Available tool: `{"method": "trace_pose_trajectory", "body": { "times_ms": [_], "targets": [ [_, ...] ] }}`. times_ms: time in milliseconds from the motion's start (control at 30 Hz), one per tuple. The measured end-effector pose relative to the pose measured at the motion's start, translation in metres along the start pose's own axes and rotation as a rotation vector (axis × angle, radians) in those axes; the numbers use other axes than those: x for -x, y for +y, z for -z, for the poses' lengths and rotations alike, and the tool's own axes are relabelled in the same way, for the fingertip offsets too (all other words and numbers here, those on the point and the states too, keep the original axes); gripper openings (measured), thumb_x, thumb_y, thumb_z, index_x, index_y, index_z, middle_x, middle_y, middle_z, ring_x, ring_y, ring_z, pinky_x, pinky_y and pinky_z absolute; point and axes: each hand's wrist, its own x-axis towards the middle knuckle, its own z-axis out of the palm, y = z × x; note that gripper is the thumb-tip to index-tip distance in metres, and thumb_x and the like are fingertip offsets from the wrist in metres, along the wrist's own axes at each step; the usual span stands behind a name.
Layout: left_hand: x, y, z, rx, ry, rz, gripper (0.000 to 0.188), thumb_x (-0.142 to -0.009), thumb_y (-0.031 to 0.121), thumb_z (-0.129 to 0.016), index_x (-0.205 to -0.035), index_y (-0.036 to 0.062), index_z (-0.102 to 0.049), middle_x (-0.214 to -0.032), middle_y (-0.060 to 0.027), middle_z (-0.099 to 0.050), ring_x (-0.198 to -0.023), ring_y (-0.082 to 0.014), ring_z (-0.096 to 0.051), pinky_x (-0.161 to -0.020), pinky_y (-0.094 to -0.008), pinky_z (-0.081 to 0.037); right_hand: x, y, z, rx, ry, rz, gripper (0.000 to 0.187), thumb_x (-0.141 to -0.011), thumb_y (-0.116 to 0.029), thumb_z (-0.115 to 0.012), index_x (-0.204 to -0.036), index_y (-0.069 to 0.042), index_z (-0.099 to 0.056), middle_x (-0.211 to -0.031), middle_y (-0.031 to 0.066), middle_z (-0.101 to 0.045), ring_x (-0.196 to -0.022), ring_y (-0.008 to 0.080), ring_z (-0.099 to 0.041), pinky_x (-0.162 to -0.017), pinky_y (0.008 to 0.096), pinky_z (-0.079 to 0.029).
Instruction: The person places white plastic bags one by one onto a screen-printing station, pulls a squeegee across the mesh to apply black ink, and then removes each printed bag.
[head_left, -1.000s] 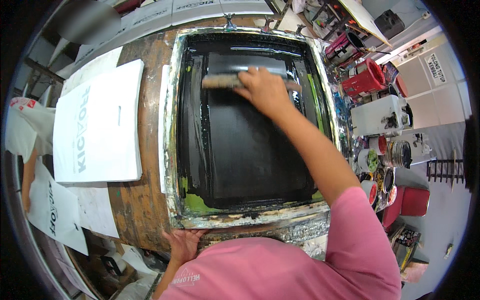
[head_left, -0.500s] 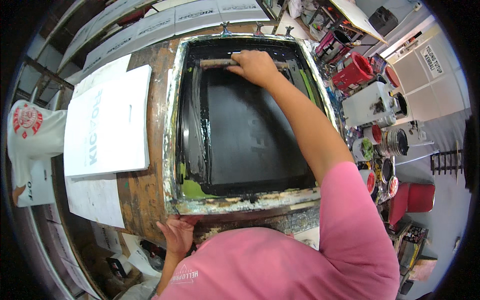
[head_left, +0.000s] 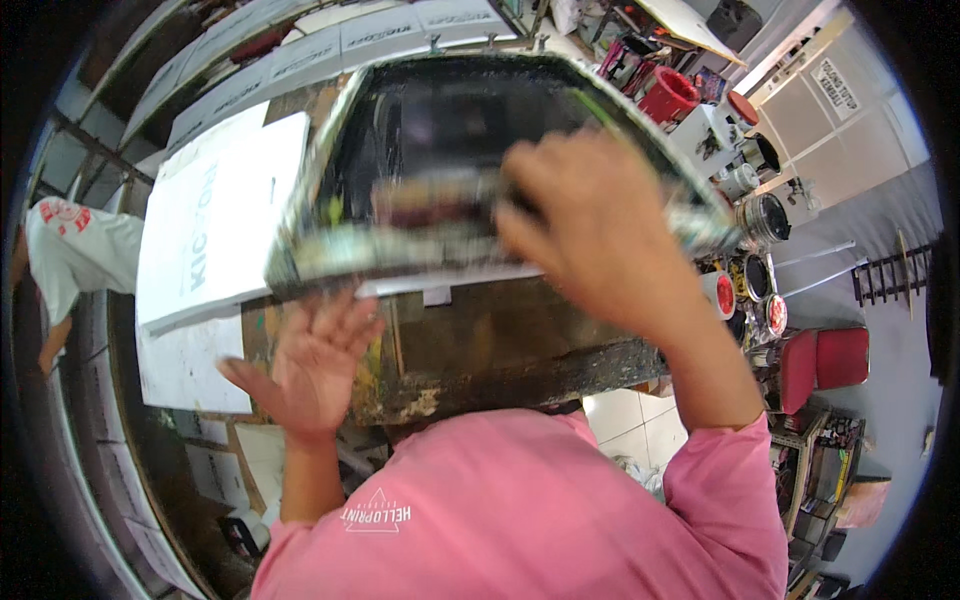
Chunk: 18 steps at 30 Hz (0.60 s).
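In front of me a screen-printing frame [head_left: 335,258] is tilted, its near edge raised off the wooden table and its far edge at the hinge clamps [head_left: 490,42]. Black ink coats the mesh inside it. My right hand [head_left: 590,215], blurred by motion, is closed round a squeegee [head_left: 430,198] with a wooden handle, just above the frame's near part. My left hand [head_left: 322,360] is open, palm up with fingers spread, at the underside of the frame's near left edge. A small pale piece [head_left: 437,295] shows on the table below the frame.
A stack of white printed sheets [head_left: 225,210] lies to the left of the frame. Ink pots [head_left: 762,218] and a red bucket [head_left: 668,95] crowd the right side. Racks with printed sheets [head_left: 380,35] run along the back. Another person in a white shirt [head_left: 80,245] stands at far left.
The frame's near edge has risen from the table. My right hand has drawn the squeegee from the far end towards me. My left hand has moved up and forward to the frame's edge.
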Motion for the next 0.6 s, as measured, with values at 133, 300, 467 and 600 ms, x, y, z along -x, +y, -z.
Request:
{"method": "trace_pose_trajectory", "body": {
  "times_ms": [133,300,467,600],
  "targets": [
    [-0.065,0.003,-0.050,-0.056,0.037,-0.136,0.121,-0.077,0.094,-0.037,-0.155,0.0015,-0.028,-0.158,-0.0294,-0.030,-0.147,-0.0441,-0.030,-0.118,-0.0596,-0.026,-0.050,0.019,0.015,0.143,0.246,-0.094,0.031,-0.091,-0.033,-0.056,-0.097,-0.004,-0.065,-0.087,0.0199,-0.067,-0.087,0.0378,-0.064,-0.082,0.0455,-0.047],
    [-0.038,-0.059,0.034,-2.451,0.200,0.061,0.108,-0.082,0.083,-0.050,-0.160,0.0132,-0.024,-0.161,-0.0333,-0.014,-0.152,-0.0494,-0.006,-0.116,-0.0695,0.001,-0.109,0.015,0.036,-0.096,0.007,-0.317,0.034,-0.091,-0.030,-0.047,-0.070,-0.006,-0.058,-0.057,0.0055,-0.051,-0.051,0.0181,-0.042,-0.069,0.0410,-0.044],
    [-0.020,-0.100,0.060,-2.532,0.193,0.313,0.117,-0.077,0.090,-0.045,-0.160,0.0109,-0.023,-0.162,-0.0339,-0.009,-0.152,-0.0490,0.003,-0.110,-0.0756,0.011,-0.111,0.007,0.037,0.075,0.294,-0.256,0.040,-0.091,-0.032,-0.046,-0.067,-0.003,-0.060,-0.058,0.0074,-0.054,-0.052,0.0139,-0.047,-0.051,0.0382,-0.042],
    [-0.017,-0.105,0.074,-2.448,0.167,0.371,0.122,-0.075,0.092,-0.044,-0.160,0.0077,-0.023,-0.165,-0.0278,-0.009,-0.154,-0.0436,0.003,-0.110,-0.0750,0.012,-0.105,0.014,0.030,0.059,0.348,-0.173,0.041,-0.090,-0.033,-0.046,-0.067,-0.002,-0.061,-0.057,0.0080,-0.055,-0.051,0.0143,-0.049,-0.048,0.0375,-0.042]
  ]
}}
